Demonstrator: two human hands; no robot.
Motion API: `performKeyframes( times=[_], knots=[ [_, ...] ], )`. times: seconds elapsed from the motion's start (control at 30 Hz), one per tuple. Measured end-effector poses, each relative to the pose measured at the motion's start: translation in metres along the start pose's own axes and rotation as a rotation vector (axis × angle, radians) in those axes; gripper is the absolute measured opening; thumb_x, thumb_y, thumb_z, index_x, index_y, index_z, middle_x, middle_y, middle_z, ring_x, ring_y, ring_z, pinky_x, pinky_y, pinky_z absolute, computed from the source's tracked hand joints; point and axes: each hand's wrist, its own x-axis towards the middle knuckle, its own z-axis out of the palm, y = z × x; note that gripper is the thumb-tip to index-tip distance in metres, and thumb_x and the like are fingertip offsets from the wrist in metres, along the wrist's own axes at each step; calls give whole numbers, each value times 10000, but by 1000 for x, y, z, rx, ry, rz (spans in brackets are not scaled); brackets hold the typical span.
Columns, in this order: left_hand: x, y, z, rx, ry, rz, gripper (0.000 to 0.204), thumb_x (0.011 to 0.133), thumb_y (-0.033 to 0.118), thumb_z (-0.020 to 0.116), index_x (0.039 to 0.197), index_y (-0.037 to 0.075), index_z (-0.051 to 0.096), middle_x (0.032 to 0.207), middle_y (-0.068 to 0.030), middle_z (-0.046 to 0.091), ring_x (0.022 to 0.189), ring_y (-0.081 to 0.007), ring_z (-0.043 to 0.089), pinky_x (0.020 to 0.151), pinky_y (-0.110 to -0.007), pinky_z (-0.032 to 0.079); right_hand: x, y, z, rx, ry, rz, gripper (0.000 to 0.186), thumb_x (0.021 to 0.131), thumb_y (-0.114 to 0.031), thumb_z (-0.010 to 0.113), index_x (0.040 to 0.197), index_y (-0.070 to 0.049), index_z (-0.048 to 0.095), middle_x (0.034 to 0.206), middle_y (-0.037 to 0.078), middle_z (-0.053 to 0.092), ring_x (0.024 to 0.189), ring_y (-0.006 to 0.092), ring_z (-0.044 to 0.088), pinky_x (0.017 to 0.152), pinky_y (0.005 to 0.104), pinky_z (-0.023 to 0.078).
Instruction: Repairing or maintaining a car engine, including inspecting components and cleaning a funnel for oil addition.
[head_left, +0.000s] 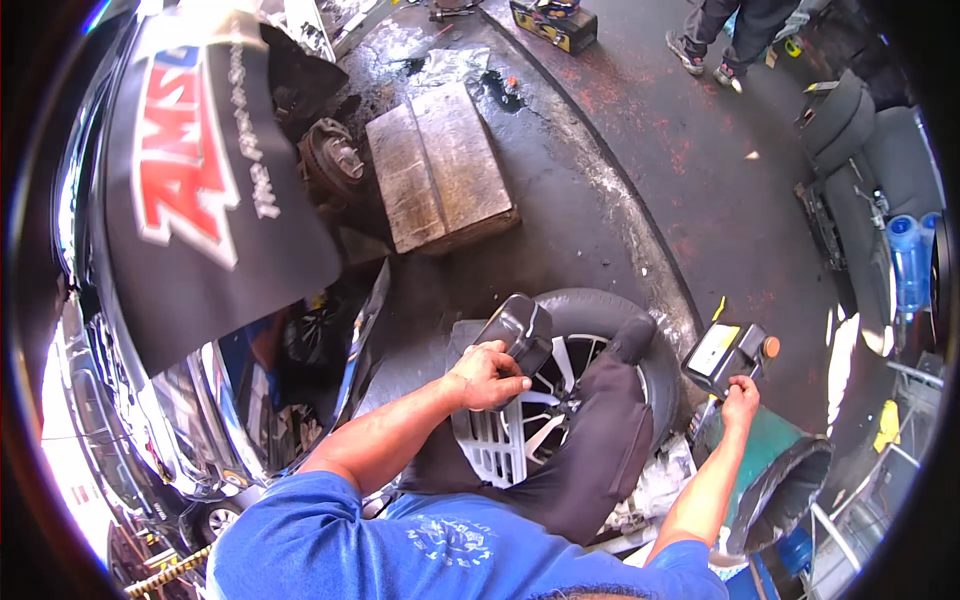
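My left hand (487,378) is closed around a glossy black, block-shaped object (520,328), its exact kind unclear, held above the wheel. Over on the right, the fingers of my right hand (740,402) are closed on the lower edge of a black boxy object (712,357) with a white-and-yellow label and a round orange end; I cannot tell its kind. Between my legs is an alloy wheel with its tyre (655,385), and my foot rests by its rim. A grey slotted plastic piece (492,455) partly covers the spokes.
A car with a black fender cover (260,200) stands at left, its brake disc (335,155) exposed beside a worn block (440,165). A green bin (765,470) lies near my right arm. Another person's legs (722,35) stand far right, near a car seat (885,150) and blue bottles (905,260).
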Motion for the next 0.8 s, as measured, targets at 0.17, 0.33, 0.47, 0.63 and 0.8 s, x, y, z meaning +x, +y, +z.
performKeyframes(
  times=[0.17,0.33,0.47,0.63,0.8],
  knots=[
    [-108,-34,-10,-120,64,-95,369,787,392,742,801,26,695,799,-114,639,777,-162,607,685,-371,498,-217,-74,-60,83,60,-5,160,875,-17,524,938,-9,671,897,50,672,870,150,614,798,289,485],
    [-181,-80,2,-297,58,-62,409,828,358,715,939,-36,713,779,-65,677,703,-126,591,645,-318,500,-442,-126,-94,125,144,63,278,859,-26,513,1093,5,659,991,54,668,897,139,595,834,266,467],
    [-227,-115,28,-244,10,-85,479,829,390,710,942,-76,701,839,-99,693,778,-165,622,736,-326,496,-589,-98,-105,132,167,213,319,823,-45,524,1099,-6,679,988,69,665,864,137,582,807,270,469],
    [-270,-178,47,-240,6,-107,474,846,426,691,909,-44,709,773,-53,652,744,-135,566,687,-304,454,-712,-57,-63,167,64,304,466,810,-57,529,1270,-48,602,1156,138,673,1010,202,645,902,296,482],
    [-308,-222,71,-237,-31,-82,405,880,354,683,934,-47,703,856,-56,674,828,-131,582,792,-283,434,-817,38,7,99,137,470,703,783,-81,580,1449,-18,364,1064,246,660,873,272,681,814,334,510]
  ],
)
